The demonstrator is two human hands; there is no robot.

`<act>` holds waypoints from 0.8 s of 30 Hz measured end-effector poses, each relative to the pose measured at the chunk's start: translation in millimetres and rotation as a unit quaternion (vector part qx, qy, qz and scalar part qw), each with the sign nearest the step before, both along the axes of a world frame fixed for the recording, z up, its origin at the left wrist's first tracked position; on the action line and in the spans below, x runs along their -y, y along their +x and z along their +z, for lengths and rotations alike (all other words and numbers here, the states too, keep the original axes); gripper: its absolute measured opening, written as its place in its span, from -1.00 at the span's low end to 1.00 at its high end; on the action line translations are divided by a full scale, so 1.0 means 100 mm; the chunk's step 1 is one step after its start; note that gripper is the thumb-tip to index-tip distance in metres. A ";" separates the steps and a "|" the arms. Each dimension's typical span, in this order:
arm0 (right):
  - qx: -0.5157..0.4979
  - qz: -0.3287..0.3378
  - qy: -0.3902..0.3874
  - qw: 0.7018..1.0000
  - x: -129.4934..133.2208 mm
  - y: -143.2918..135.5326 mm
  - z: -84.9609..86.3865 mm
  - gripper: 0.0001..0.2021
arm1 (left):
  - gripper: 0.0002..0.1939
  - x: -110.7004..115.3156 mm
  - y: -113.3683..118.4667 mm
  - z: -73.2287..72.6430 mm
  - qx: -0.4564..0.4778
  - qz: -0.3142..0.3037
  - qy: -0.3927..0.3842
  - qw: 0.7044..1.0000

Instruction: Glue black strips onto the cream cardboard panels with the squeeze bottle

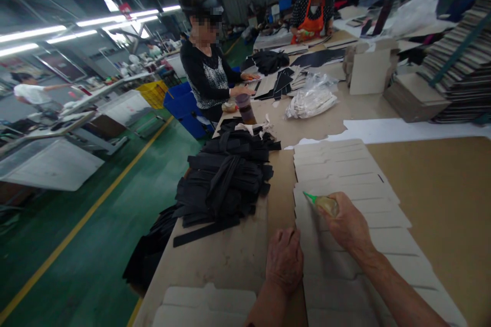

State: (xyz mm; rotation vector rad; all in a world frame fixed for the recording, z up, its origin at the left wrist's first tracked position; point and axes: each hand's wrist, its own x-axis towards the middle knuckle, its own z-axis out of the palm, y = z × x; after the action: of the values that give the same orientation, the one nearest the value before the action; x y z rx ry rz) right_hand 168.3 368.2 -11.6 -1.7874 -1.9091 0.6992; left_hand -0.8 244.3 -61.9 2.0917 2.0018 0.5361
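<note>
A worker's right hand grips a squeeze bottle, fingers wrapped around its body, above a row of overlapping pale cardboard sheets on a factory counter. The bottle's green nozzle points left, near the row's left edge; whether it touches the card cannot be told. The left hand rests nearer, beside that edge, fingers curled and held together; whether they pinch anything cannot be told. To the left lies a heap of black strips. Beyond it, a co-worker in a black top stands with both hands at the counter, near a clear plastic bag. A tall stack of boards rises at far right.
</note>
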 end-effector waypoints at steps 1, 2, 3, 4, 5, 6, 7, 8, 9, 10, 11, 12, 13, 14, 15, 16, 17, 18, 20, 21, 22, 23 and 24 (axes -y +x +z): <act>0.001 -0.011 -0.003 1.000 0.00 0.00 0.00 -0.74 | -0.58 0.00 0.00 0.00 0.002 0.001 -0.002 1.000; 0.002 -0.018 -0.004 1.000 -0.01 0.00 0.00 -0.73 | -0.59 0.00 0.00 0.00 0.001 0.003 -0.002 1.000; 0.004 -0.018 -0.001 1.000 -0.01 0.00 0.00 -0.73 | -0.59 0.00 0.00 0.00 -0.001 0.005 -0.001 1.000; 0.005 -0.011 0.004 1.000 0.00 -0.02 0.00 -0.73 | -0.59 0.00 0.00 0.00 -0.001 0.004 -0.001 1.000; 0.008 0.001 0.008 1.000 0.00 -0.04 0.00 -0.74 | -0.59 0.01 0.00 0.00 -0.001 0.004 -0.004 1.000; 0.010 0.014 0.013 1.000 0.01 -0.06 0.00 -0.75 | -0.59 0.01 0.01 0.00 0.000 0.004 -0.008 1.000; 0.012 0.024 0.016 1.000 0.02 -0.08 0.00 -0.77 | -0.59 0.02 0.01 0.01 0.001 0.004 -0.014 1.000; 0.012 0.028 0.018 0.999 0.03 -0.10 0.00 -0.78 | -0.58 0.02 0.01 0.03 0.003 0.006 -0.020 1.000; 0.012 0.026 0.020 0.999 0.03 -0.11 0.01 -0.79 | -0.58 0.02 0.01 0.05 0.004 0.006 -0.025 1.000; 0.012 0.018 0.024 0.999 0.04 -0.12 0.00 -0.79 | -0.58 0.01 0.01 0.07 0.005 0.008 -0.028 1.000; 0.011 0.010 0.027 1.000 0.04 -0.13 0.00 -0.79 | -0.58 0.01 0.01 0.09 0.005 0.007 -0.028 1.000; 0.010 0.006 0.029 1.000 0.04 -0.13 0.00 -0.78 | -0.58 0.00 0.01 0.11 0.005 0.006 -0.026 1.000; 0.009 0.007 0.028 1.000 0.03 -0.14 -0.01 -0.78 | -0.58 0.00 0.01 0.12 0.004 0.006 -0.024 1.000; 0.007 0.013 0.027 1.000 0.03 -0.16 -0.02 -0.78 | -0.59 0.00 0.01 0.12 0.003 0.005 -0.020 1.000; 0.002 0.022 0.025 0.999 0.03 -0.17 -0.03 -0.79 | -0.59 0.00 0.01 0.11 0.003 0.004 -0.017 1.000; -0.007 0.029 0.020 0.999 0.03 -0.19 -0.04 -0.80 | -0.60 0.00 0.01 0.09 0.004 0.003 -0.012 1.000; -0.021 0.031 0.013 0.999 0.02 -0.20 -0.05 -0.80 | -0.60 0.02 0.01 0.05 0.005 0.003 -0.004 1.000; -0.041 0.024 0.005 0.999 0.02 -0.20 -0.05 -0.79 | -0.59 0.03 0.00 0.01 0.007 0.004 0.009 1.000; -0.093 -0.006 -0.013 0.996 0.00 -0.16 -0.03 -0.72 | -0.59 0.05 -0.01 -0.09 0.013 0.022 0.046 0.999; -0.121 -0.025 -0.022 0.992 0.00 -0.11 0.00 -0.67 | -0.60 0.06 -0.01 -0.13 0.017 0.043 0.066 0.997; -0.147 -0.044 -0.030 0.988 -0.01 -0.05 0.02 -0.62 | -0.60 0.04 -0.02 -0.16 0.022 0.068 0.080 0.994; -0.169 -0.063 -0.039 0.983 -0.01 0.02 0.06 -0.58 | -0.61 0.01 -0.04 -0.18 0.028 0.091 0.085 0.992; -0.184 -0.082 -0.049 0.978 -0.01 0.09 0.09 -0.55 | -0.62 -0.04 -0.05 -0.18 0.033 0.106 0.081 0.990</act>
State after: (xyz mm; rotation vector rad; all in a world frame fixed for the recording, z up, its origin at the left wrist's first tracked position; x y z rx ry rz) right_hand 177.2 369.6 -2.1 -1.7066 -1.4902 0.9979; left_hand -5.6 248.4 -79.7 1.9282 2.2233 0.8208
